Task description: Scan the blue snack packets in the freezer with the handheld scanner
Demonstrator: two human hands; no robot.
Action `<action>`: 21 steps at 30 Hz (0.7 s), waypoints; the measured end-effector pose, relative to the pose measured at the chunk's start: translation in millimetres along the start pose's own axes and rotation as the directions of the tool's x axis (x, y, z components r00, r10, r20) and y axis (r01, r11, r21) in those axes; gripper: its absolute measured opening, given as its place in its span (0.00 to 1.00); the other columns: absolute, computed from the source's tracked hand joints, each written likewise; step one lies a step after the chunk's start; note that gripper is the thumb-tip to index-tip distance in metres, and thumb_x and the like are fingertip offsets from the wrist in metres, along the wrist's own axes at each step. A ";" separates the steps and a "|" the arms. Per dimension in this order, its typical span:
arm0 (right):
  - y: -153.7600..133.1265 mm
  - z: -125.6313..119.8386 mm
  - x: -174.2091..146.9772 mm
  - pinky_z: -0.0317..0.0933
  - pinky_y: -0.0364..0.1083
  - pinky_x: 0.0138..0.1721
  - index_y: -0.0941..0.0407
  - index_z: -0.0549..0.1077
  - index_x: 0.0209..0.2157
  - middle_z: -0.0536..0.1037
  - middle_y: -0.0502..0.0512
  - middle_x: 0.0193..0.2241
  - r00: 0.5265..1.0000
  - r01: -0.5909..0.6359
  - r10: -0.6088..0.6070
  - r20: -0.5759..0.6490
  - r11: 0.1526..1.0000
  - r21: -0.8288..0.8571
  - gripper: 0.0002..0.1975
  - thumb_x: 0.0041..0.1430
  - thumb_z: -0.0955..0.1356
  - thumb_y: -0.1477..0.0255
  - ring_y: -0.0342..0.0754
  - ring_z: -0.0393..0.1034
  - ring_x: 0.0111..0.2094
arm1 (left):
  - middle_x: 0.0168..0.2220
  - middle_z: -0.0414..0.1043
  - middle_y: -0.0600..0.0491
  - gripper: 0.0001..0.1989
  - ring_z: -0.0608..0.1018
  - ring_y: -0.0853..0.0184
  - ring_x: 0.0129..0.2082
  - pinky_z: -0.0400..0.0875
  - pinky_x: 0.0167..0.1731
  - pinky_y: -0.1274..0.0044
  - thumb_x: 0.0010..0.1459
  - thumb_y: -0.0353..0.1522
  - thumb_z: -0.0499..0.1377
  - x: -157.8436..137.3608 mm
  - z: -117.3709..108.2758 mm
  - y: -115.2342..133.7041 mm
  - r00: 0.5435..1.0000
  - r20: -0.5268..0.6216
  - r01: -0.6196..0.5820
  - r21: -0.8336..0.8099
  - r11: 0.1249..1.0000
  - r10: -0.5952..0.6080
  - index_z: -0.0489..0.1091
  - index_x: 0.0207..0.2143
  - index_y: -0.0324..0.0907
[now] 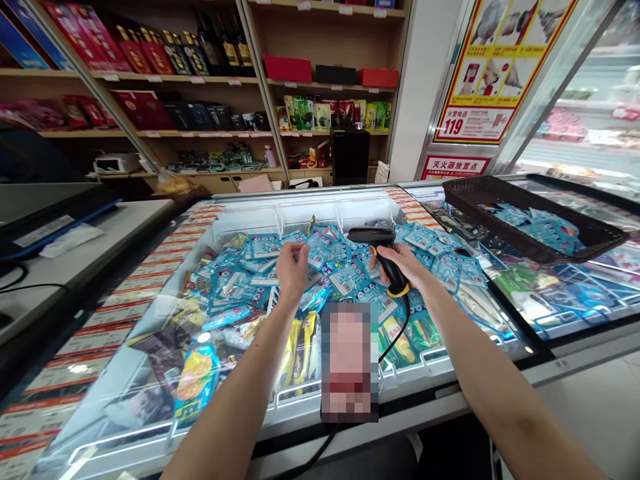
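My right hand [400, 263] is wrapped around the handle of a black barcode scanner [371, 235] with yellow trim, its head pointing left. A cable runs down from the handle. To the left, my left hand [293, 270] is closed in a pinch at the left edge of a small blue packet [319, 250] bearing a white barcode label. Many similar blue packets [345, 280] lie spread over the glass top of a chest freezer [235, 407], under and around both hands. In front of me, a phone-shaped object [350, 360] is blurred out by pixels.
A dark basket [600, 241] with more blue packets stands at the right on the freezer. Price labels [65, 373] line the left glass edge. A grey counter [130, 230] with a dark device [50, 213] is at the left. Behind are shelves [210, 79] with bottles and boxes.
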State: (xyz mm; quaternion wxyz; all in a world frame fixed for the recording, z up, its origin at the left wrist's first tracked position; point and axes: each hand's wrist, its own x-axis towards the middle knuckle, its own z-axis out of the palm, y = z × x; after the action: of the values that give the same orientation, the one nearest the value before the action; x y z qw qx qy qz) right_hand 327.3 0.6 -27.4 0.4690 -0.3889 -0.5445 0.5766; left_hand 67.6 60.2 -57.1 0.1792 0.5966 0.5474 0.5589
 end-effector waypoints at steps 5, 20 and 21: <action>3.3 0.2 1.1 0.62 0.42 0.15 0.58 0.69 0.37 0.77 0.56 0.29 1.000 0.002 -0.002 0.016 1.000 0.001 0.19 0.54 0.68 0.56 0.42 0.67 0.16 | 0.27 0.63 0.59 0.22 0.70 0.73 0.25 0.73 0.26 0.77 0.47 0.38 0.63 -2.7 -17.4 -11.7 0.971 0.001 0.204 -0.516 0.832 -0.238 0.64 0.44 0.40; -2.7 8.9 -3.7 0.62 0.41 0.16 0.58 0.69 0.38 0.78 0.56 0.29 0.999 0.013 -0.009 0.042 0.996 -0.086 0.20 0.55 0.68 0.56 0.42 0.68 0.16 | 0.31 0.63 0.56 0.18 0.69 0.73 0.30 0.75 0.25 0.79 0.45 0.35 0.64 0.5 -14.5 -20.6 0.957 0.018 0.238 -0.611 0.755 -0.288 0.63 0.37 0.41; -2.5 8.7 -3.9 0.62 0.41 0.16 0.58 0.69 0.38 0.78 0.55 0.29 0.999 0.014 -0.009 0.052 0.996 -0.087 0.19 0.55 0.68 0.56 0.42 0.68 0.16 | 0.31 0.62 0.56 0.17 0.69 0.74 0.29 0.74 0.24 0.80 0.45 0.34 0.64 0.2 -14.2 -20.3 0.958 0.012 0.236 -0.598 0.766 -0.285 0.63 0.37 0.41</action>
State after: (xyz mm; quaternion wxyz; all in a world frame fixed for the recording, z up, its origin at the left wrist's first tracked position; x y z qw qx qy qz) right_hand 320.2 -5.5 -24.3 0.4404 -0.3909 -0.5834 0.5594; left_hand 46.1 61.6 -69.4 0.4105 0.4060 0.4293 0.6946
